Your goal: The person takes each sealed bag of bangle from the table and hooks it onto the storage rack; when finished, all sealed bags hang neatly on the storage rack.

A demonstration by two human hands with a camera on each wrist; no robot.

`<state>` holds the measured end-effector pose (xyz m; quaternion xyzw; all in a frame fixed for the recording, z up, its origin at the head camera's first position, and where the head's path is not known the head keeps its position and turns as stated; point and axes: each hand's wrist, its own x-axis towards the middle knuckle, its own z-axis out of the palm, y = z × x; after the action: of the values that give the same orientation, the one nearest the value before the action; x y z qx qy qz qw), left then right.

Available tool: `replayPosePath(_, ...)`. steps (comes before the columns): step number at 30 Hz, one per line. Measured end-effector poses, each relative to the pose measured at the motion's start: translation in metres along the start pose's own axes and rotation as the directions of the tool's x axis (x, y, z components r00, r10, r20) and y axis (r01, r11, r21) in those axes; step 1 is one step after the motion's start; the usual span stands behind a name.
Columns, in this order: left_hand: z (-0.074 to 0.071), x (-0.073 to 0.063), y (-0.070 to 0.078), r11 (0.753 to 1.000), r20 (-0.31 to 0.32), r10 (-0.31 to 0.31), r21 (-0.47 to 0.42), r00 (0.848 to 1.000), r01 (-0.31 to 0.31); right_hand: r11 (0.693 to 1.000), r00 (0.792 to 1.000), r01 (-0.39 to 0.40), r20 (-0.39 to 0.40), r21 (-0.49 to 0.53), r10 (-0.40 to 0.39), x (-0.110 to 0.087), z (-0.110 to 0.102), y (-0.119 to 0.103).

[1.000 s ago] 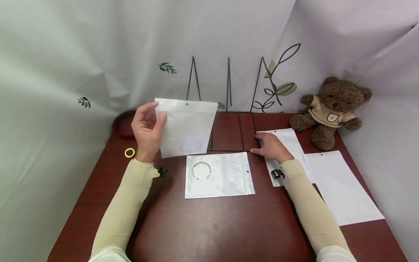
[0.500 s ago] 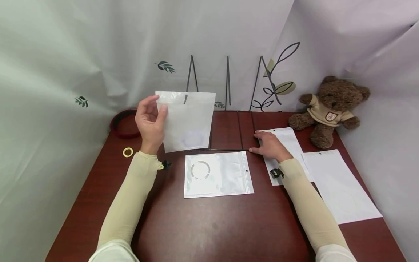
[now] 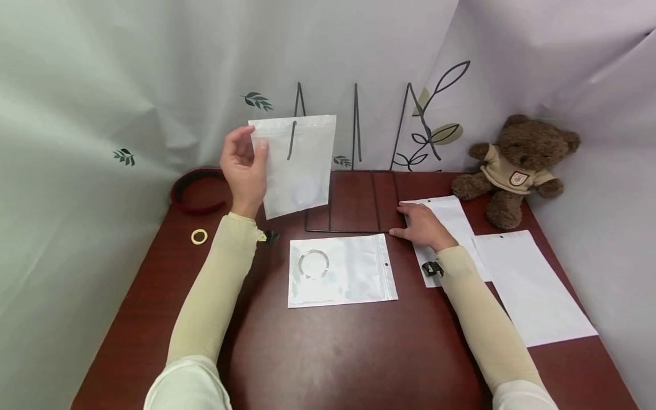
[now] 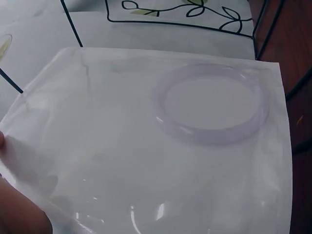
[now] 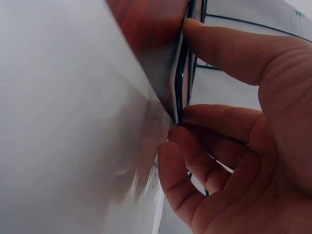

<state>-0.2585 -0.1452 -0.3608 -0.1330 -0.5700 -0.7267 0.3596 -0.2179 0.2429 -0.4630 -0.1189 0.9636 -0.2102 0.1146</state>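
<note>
My left hand (image 3: 246, 171) pinches the left edge of a white zip bag (image 3: 297, 151) between thumb and fingers. A pale lilac bangle (image 4: 219, 137) shows through the bag in the left wrist view. The left prong of a black wire display rack (image 3: 348, 232) passes through the bag's hang hole, its end in front of the bag. My right hand (image 3: 424, 226) holds the rack's right end, thumb and fingers on the wire (image 5: 178, 87). Part of the left hand is outside the left wrist view.
A zip bag with a ring inside (image 3: 353, 273) lies flat before the rack. Two white bags, one nearer (image 3: 533, 290) and one partly under the right arm (image 3: 456, 222), lie at right. A teddy bear (image 3: 517, 165), yellow ring (image 3: 193, 237) and dark red band (image 3: 179, 205) surround the area.
The left hand has lifted the bag up and back, and its hang hole has slid up along the left prong. The right hand has stayed on the rack.
</note>
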Motion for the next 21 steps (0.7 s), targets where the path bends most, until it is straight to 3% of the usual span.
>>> replayPosePath(12, 0.011, 0.031, -0.019, 0.996, -0.045, -0.084, 0.033, 0.995, 0.085, 1.000, 1.000, -0.021, 0.008, 0.010, 0.021, 0.003, 0.000, 0.000)
replayPosePath(21, 0.019, 0.035, -0.015, 0.993, -0.061, -0.101, 0.047, 0.993, 0.104, 1.000, 0.999, -0.026, 0.018, 0.009, 0.026, 0.003, -0.001, 0.001)
